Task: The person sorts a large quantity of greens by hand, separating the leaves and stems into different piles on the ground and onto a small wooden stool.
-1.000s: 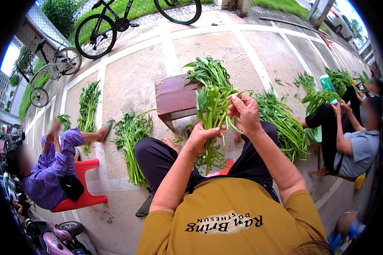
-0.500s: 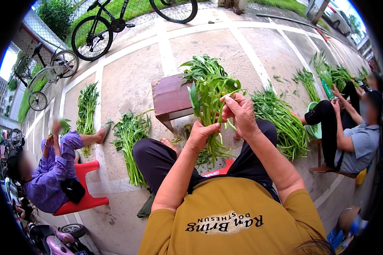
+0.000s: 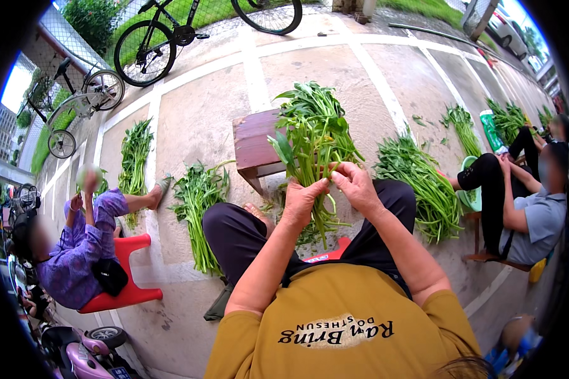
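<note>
A bunch of water spinach [image 3: 305,156], leafy tops up and stems hanging down, is wrapped in my left hand [image 3: 301,199] above my lap. My right hand [image 3: 356,188] pinches at the stems on the bunch's right side, its thumb close to the left thumb. Exactly which stems the right fingers grip is partly hidden. Behind the bunch stands a low brown wooden stool [image 3: 254,138], its right part covered by the leaves. Where the held leaves end and any on the stool begin, I cannot tell.
Water spinach piles lie right [image 3: 420,189] and left [image 3: 199,211] of my knees. One person sits on a red plastic stool [image 3: 129,268] at left. At right, another sits beside a pale green basin [image 3: 470,189]. A bicycle [image 3: 183,35] stands at the back.
My right hand has come down and in against the bunch from holding a stem out to its right. At the right, the seated person's hands have lowered from a green package.
</note>
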A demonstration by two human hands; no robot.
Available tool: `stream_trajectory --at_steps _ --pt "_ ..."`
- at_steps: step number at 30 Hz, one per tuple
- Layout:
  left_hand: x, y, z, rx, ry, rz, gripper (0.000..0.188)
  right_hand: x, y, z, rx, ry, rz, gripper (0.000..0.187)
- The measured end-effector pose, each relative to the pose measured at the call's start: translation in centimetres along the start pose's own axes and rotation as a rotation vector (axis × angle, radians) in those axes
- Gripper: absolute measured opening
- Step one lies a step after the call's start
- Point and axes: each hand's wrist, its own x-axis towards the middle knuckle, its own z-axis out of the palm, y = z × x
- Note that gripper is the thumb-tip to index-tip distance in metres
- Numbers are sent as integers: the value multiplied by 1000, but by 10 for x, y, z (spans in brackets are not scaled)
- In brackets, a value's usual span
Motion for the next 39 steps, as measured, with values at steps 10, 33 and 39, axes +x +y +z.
stream_trajectory --at_steps 10,33,39 --pt "-19 -9 16 -34 -29 -13 26 5 8 12 320 17 48 16" --pt "8 15 0 -67 -1 -199 19 -1 -16 13 -89 -214 139 37" --pt "3 8 2 -30 -67 -102 28 6 -3 16 -715 -338 109 46"
